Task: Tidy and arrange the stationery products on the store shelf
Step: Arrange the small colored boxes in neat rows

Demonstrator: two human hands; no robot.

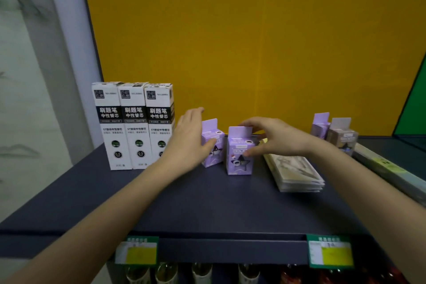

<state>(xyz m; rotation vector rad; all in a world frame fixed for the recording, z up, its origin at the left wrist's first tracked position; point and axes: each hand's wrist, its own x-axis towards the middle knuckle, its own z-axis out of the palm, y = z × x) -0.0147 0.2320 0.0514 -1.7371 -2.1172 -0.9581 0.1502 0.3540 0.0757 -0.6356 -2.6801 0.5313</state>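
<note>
We observe two bare forearms entering over the front edge of the dark shelf (207, 210), above two green-and-yellow price tags (138, 251) clipped to that edge and a row of bottles (202, 272) on the level below.

The left hand (189, 136) reaches to the middle of the shelf. Its fingers are extended almost straight and close together, alongside the left purple box (213, 152); its thumb lies against the front face of that box. We cannot tell whether the fingers behind it make contact.

The right hand (274, 138) arches over the front purple box (239, 157), just beside and slightly nearer the front edge than the first. The fingers curl onto the raised top tab and the thumb presses the front face, so the box is held between them. Both boxes stand upright.

Three tall white refill boxes (133, 127) stand side by side, touching, towards the rear left corner. A stack of flat packets (295, 173) lies right of centre. Two further small boxes (320, 127) stand near the rear right corner, and a long flat carton (387, 166) lies along the right edge. A yellow panel (230, 30) backs the shelf.
</note>
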